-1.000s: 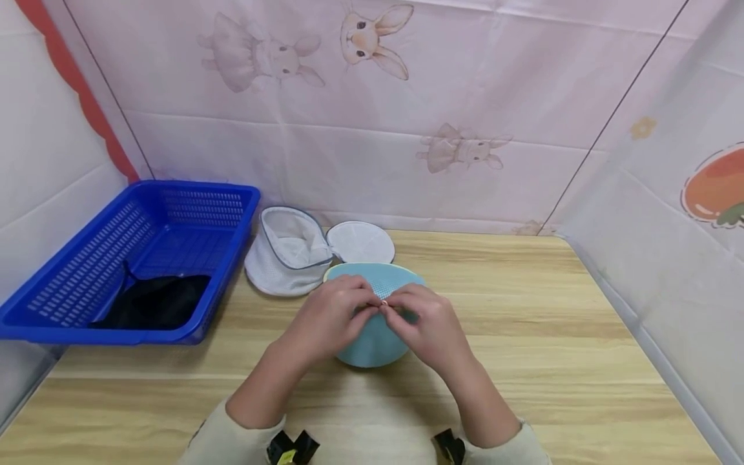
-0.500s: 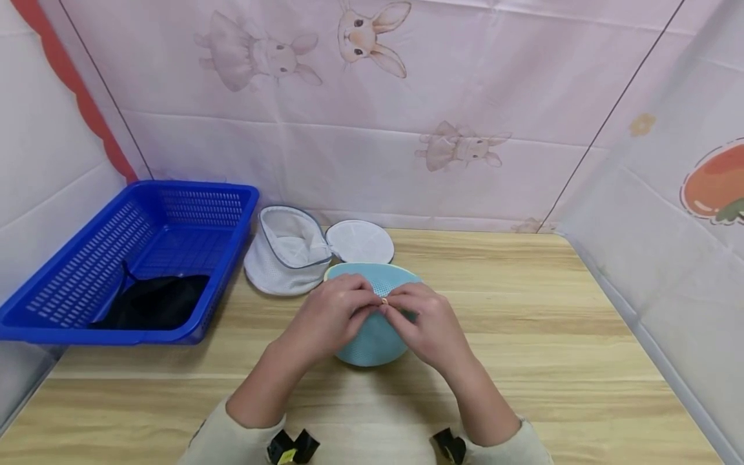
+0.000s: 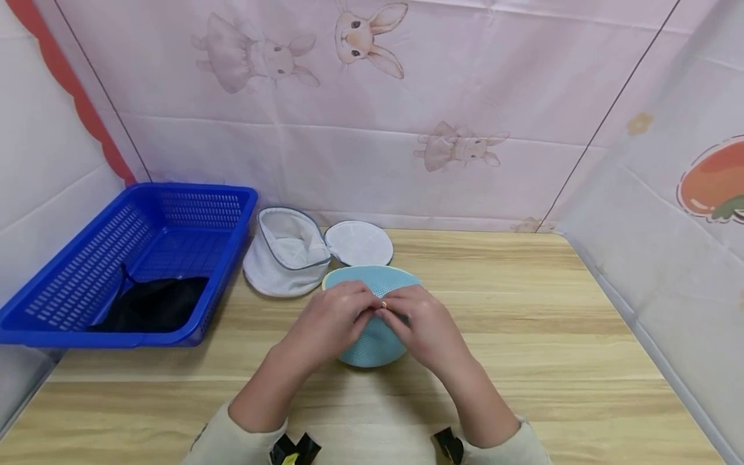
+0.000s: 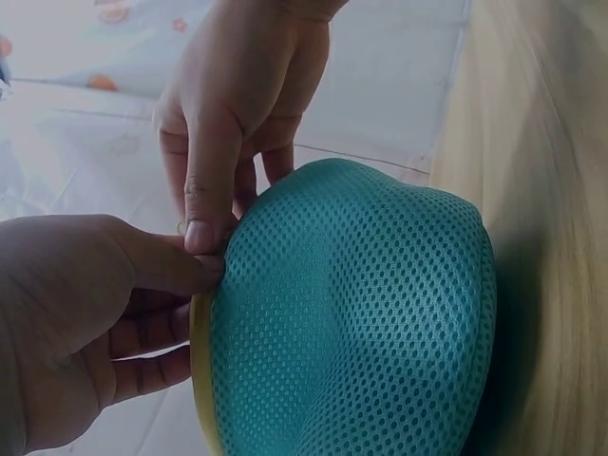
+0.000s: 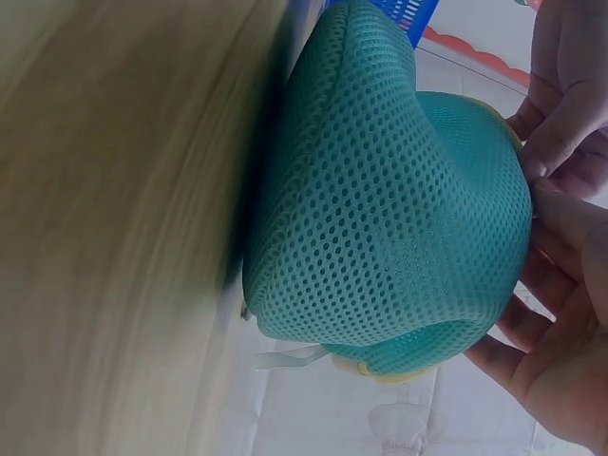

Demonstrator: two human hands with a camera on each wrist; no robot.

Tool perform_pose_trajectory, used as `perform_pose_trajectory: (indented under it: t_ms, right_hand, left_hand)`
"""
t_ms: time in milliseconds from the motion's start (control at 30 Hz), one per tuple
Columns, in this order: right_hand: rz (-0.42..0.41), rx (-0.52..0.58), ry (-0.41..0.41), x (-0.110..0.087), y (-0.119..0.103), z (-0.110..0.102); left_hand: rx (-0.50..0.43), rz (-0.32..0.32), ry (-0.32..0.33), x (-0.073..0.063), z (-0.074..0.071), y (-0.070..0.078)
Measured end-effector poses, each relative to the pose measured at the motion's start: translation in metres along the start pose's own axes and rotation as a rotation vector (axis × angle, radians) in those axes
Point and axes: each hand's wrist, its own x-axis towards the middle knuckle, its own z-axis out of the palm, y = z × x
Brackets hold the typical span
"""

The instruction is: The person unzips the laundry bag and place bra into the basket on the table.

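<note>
A teal mesh laundry bag point(image 3: 374, 345) with yellow edging stands on the table in front of me, its side dented inward in the right wrist view. My left hand point(image 3: 334, 320) pinches the bag's near rim between thumb and fingers. Beside it, my right hand point(image 3: 427, 326) pinches the same stretch of rim, the fingertips of both hands meeting. A small pale loop point(image 3: 383, 304) shows between them; its kind is too small to tell. In the left wrist view the yellow rim point(image 4: 201, 370) runs down from the pinched spot. The hands cover part of the bag's opening.
A blue plastic basket point(image 3: 232, 258) with a black cloth item point(image 3: 159, 303) in it stands at the left. Behind the bag sits a white mesh laundry bag point(image 3: 285, 278), its round lid point(image 3: 360, 242) folded open. Printed sheets point(image 3: 360, 174) wall the wooden table point(image 3: 523, 336).
The head view has shifted very slightly. Both hands stay pinching the teal bag's rim at the same spot.
</note>
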Motion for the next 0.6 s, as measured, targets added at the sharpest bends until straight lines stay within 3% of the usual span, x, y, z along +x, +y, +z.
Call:
perform_pose_trajectory:
  t_ms: [367,600]
  right_hand:
    - [0.02,0.018,0.02,-0.0012,-0.0006,0.0026]
    - [-0.032,0.0,0.034,-0.0005,0.0004,0.0037]
  left_hand:
    - [-0.04,-0.012,0.016,0.0013,0.0008,0.0006]
    - [-0.098,-0.081,-0.03,0.0026,-0.0028,0.0017]
